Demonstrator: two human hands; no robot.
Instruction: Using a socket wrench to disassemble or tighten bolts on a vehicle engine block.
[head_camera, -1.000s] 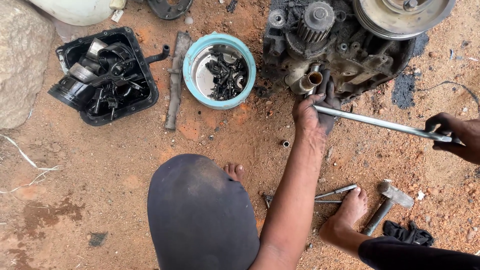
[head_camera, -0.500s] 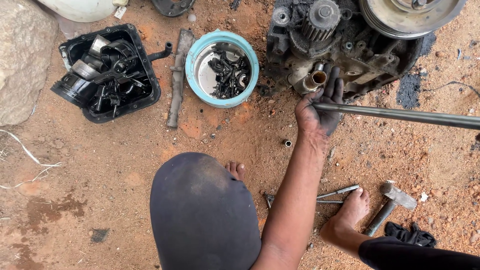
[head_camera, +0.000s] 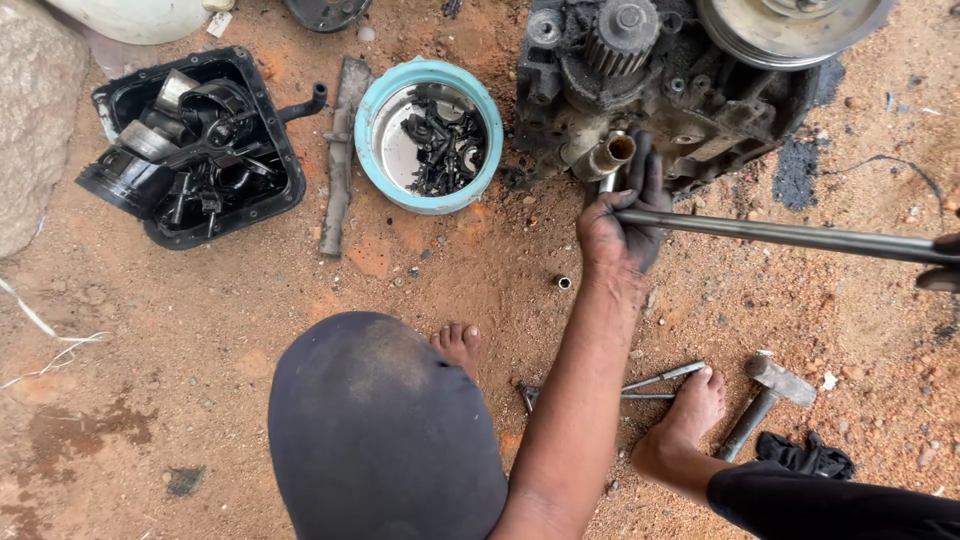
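Black oil pan (head_camera: 190, 150) full of greasy parts at far left, then a light-blue bowl (head_camera: 430, 135) holding dark bolts. Left hand (head_camera: 620, 225) sits below the dirty engine block (head_camera: 660, 80), fingers clamped on the head end of a long steel bar (head_camera: 790, 236) beside the block's brass tube. Bar runs rightward. Right hand (head_camera: 945, 265) at frame edge on bar's far end, mostly cut off; grip unclear. Hammer (head_camera: 765, 395) on dirt below.

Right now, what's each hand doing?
Left hand: closed around the head end of the long bar, at the engine block.
Right hand: only its edge shows, on the bar's far end; grip cannot be told.
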